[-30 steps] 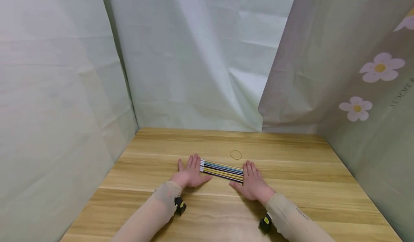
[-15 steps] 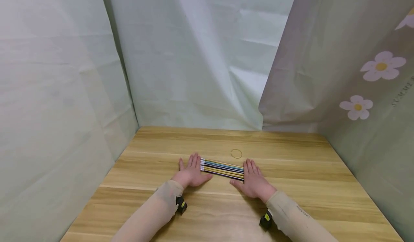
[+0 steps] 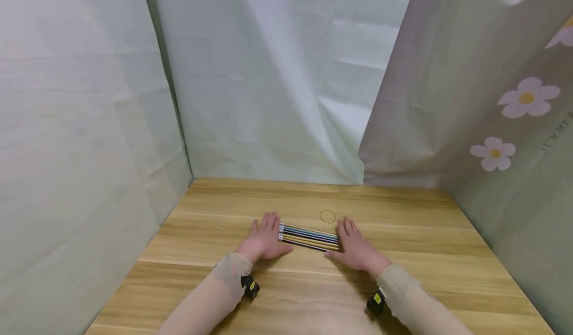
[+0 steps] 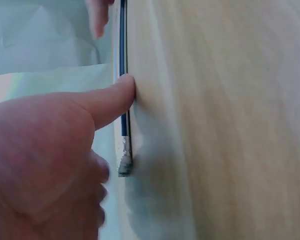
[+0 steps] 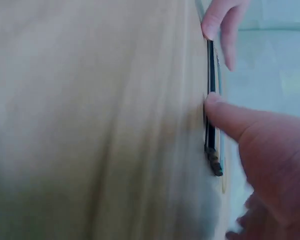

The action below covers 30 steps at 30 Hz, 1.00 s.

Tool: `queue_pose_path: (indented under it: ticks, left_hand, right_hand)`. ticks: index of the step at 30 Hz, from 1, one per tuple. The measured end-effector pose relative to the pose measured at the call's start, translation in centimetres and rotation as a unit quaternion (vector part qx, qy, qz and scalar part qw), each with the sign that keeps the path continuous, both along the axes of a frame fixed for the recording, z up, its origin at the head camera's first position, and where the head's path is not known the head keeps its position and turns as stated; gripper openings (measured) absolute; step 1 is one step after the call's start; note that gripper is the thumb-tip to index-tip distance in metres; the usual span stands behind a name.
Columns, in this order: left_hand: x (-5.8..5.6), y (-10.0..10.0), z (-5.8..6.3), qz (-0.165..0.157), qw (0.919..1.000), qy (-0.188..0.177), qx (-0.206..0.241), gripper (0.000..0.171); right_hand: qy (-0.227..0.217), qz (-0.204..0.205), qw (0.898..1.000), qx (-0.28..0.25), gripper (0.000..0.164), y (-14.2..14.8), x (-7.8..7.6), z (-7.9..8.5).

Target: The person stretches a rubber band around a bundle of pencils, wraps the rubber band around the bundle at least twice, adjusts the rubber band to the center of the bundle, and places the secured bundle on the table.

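Several pencils [image 3: 309,238], in yellow, teal and dark colours, lie side by side on the wooden table, slanting slightly down to the right. Silvery bands show at their left ends. My left hand [image 3: 266,240] is at those ends, fingers extended away from me and thumb along the nearest pencil. At the other ends is my right hand [image 3: 356,248], its fingers straight too. In the left wrist view the thumb [image 4: 112,97] touches a dark pencil [image 4: 123,45]. The right wrist view shows the right thumb [image 5: 222,112] against a dark pencil [image 5: 211,70].
A thin yellowish loop, like a rubber band [image 3: 328,223], lies just beyond the pencils. The wooden table [image 3: 304,295] meets a pale sheet [image 3: 268,126] at the back, with sheets on both sides; the right one carries printed flowers [image 3: 492,154].
My right hand has shifted slightly to the right, and more of the pencils' right ends shows beside it. My left hand has barely moved.
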<state>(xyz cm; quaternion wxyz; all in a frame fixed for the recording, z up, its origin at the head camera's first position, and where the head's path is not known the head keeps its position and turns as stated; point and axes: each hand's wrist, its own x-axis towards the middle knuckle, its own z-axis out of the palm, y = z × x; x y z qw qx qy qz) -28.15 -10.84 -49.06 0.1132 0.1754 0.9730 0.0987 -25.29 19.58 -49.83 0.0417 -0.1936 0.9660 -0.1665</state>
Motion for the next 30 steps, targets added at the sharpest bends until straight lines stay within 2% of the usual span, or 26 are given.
queue_pose_path:
  ticks: [4,7,10,13,16,21,27,30]
  left_hand:
    - [-0.4,0.8,0.4,-0.058,0.9963,0.051,0.038,0.103]
    - [-0.9,1.6,1.0,-0.110,0.9879,0.081,0.073,0.090]
    - [-1.3,2.4,1.5,-0.146,0.9797,0.108,0.085,0.075]
    - [-1.6,3.0,1.6,-0.153,0.9784,0.119,0.070,0.074]
    - [-1.9,3.4,1.2,-0.149,0.9811,0.111,0.053,0.078]
    - [-2.5,4.1,0.7,-0.146,0.9827,0.102,0.051,0.082]
    - [-3.5,4.1,1.4,-0.147,0.9828,0.091,0.064,0.072]
    - [-3.5,3.9,1.1,-0.144,0.9829,0.085,0.076,0.063]
  right_hand:
    - [0.048,0.036,0.998,-0.033,0.101,-0.5,-0.7,1.0]
    - [0.082,0.060,0.994,-0.031,0.090,-1.2,-1.3,1.7]
    - [0.104,0.078,0.991,-0.019,0.078,-2.0,-1.9,2.1]
    - [0.101,0.089,0.991,-0.004,0.076,-2.6,-2.5,2.0]
    - [0.083,0.098,0.992,0.003,0.076,-2.9,-3.0,1.7]
    - [0.057,0.109,0.992,-0.002,0.067,-3.2,-4.0,1.3]
    - [0.035,0.077,0.996,-0.008,0.066,-3.9,-4.9,1.6]
    - [0.019,0.065,0.998,-0.009,0.063,-4.2,-4.6,1.5]
